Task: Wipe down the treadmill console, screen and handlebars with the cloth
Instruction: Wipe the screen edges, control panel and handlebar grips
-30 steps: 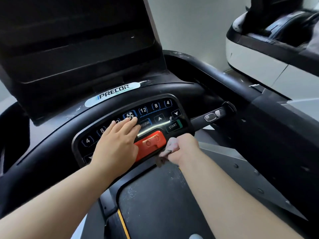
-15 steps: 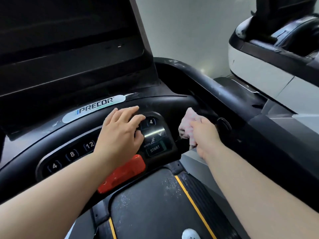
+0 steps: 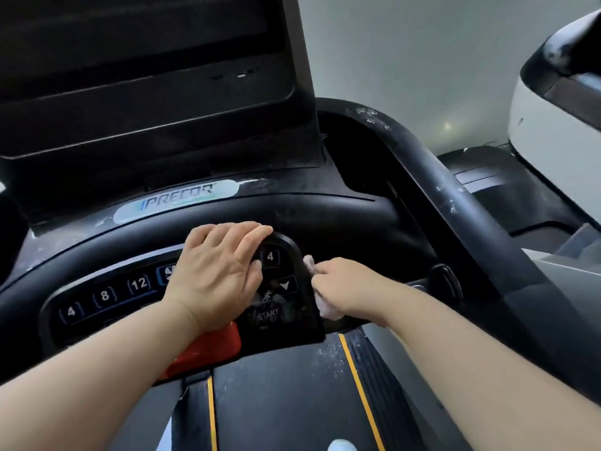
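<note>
Cloth (image 3: pixel 327 310) looks soft, light and limp: your right hand (image 3: pixel 345 285) grasps it bunched beside the console (image 3: pixel 104 296); your left hand (image 3: pixel 213 275) rests flat, holding nothing.

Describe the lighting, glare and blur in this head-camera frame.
Head view: dim, soft light; the black screen is nearly featureless; a pale sheen washes the silver oval PRECOR badge; the START key near the pale pink cloth is smeared with blur; wide-angle distortion bows the black tubular handlebar.
</note>
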A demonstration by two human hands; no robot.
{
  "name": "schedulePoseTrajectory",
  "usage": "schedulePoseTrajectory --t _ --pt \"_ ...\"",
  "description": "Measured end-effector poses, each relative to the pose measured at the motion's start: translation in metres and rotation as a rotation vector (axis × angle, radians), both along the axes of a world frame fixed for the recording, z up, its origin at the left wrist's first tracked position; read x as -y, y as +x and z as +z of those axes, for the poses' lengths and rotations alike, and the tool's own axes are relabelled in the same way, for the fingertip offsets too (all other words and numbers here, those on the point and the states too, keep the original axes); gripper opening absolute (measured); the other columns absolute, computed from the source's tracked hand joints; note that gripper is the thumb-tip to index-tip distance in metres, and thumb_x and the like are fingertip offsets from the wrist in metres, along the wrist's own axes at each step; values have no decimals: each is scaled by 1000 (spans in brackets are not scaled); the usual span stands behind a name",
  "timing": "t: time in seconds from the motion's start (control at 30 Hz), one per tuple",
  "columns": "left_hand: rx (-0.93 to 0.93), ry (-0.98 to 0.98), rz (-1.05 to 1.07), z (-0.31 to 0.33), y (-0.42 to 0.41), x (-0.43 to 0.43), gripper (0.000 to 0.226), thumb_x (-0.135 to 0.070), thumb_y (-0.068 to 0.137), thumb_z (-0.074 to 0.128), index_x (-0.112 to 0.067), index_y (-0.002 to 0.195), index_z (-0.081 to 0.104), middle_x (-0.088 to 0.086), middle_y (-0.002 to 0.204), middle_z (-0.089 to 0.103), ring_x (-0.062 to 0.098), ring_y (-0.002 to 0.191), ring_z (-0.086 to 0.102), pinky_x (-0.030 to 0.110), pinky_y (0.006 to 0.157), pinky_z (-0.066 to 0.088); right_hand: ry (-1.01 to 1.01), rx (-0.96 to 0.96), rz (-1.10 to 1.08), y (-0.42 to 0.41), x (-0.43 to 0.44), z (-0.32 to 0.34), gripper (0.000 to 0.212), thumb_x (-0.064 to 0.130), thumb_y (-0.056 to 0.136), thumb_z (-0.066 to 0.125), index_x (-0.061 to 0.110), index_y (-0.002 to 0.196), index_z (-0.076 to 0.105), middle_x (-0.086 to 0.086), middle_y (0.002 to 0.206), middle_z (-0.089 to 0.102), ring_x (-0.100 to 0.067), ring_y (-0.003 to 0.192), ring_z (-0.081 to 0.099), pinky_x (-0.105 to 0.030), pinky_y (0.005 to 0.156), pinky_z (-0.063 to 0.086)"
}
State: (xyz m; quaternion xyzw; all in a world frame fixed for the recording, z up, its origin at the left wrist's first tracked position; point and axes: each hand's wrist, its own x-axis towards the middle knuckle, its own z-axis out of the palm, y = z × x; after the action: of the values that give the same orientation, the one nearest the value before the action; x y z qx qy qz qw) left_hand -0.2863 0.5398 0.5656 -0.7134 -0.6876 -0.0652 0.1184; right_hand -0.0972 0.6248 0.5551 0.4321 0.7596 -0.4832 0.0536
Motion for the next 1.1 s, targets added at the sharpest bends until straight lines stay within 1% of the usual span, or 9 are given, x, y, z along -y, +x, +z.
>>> schedulePoseTrajectory --t 0.07,0.17,0.3,0.43,0.5,0.67,0.77,0.9,1.1 --pt "2 -17 17 1 1 0 49 -34 84 39 -19 129 51 -1 125 60 21 110 54 38 99 29 -20 -19 2 2 -3 1 21 8 91 40 5 75 54 -13 66 54 -25 64 51 -32 59 38" --pt "13 -35 43 3 3 0 48 -35 83 39 -21 128 51 -3 124 61 18 111 52 36 99 27 -157 -202 -231 -8 -15 0 27 4 89 40 0 72 60 -10 47 51 -25 47 47 -32 57 41" --pt "51 -71 78 5 3 -2 47 -35 84 39 -24 128 50 -6 125 60 15 114 49 33 100 24 21 -181 -169 -21 -16 -4 25 17 93 35 23 77 53 -3 49 57 -20 43 58 -28 55 53" --pt "65 -88 102 5 3 -1 46 -36 84 38 -25 128 50 -7 126 59 15 116 51 32 101 23 7 -137 -40 2 -3 -9 29 15 90 36 12 64 48 -3 51 59 -17 50 57 -37 65 49" --pt "64 -82 104 5 4 -1 46 -36 84 38 -25 128 50 -7 126 60 16 116 52 32 101 23 39 -118 1 11 4 -8 13 14 80 40 12 66 41 -3 58 56 -22 56 53 -43 63 48" --pt "75 -83 103 5 5 -2 47 -35 84 38 -24 128 50 -6 126 60 16 116 50 32 101 22 182 -83 148 18 9 -5 7 14 81 43 16 76 38 -5 75 62 -23 61 56 -38 60 48" --pt "78 -74 104 6 6 -2 47 -35 84 38 -23 128 50 -5 126 60 15 117 48 31 101 21 -9 -43 111 5 -7 -9 13 1 76 43 9 83 50 -15 65 63 -27 56 61 -34 54 51" --pt "96 -95 113 8 6 -2 49 -36 84 36 -24 129 51 -6 127 60 16 119 50 31 101 20 -314 -87 27 -6 -21 -12 47 -7 73 32 12 113 48 -16 48 46 -20 39 40 -20 38 34" --pt "118 -69 94 6 4 -2 49 -36 83 36 -24 127 53 -7 125 60 16 118 52 31 102 20 -248 -275 -48 14 10 9 19 -14 76 29 3 75 38 -13 57 43 -21 47 42 -34 51 39"
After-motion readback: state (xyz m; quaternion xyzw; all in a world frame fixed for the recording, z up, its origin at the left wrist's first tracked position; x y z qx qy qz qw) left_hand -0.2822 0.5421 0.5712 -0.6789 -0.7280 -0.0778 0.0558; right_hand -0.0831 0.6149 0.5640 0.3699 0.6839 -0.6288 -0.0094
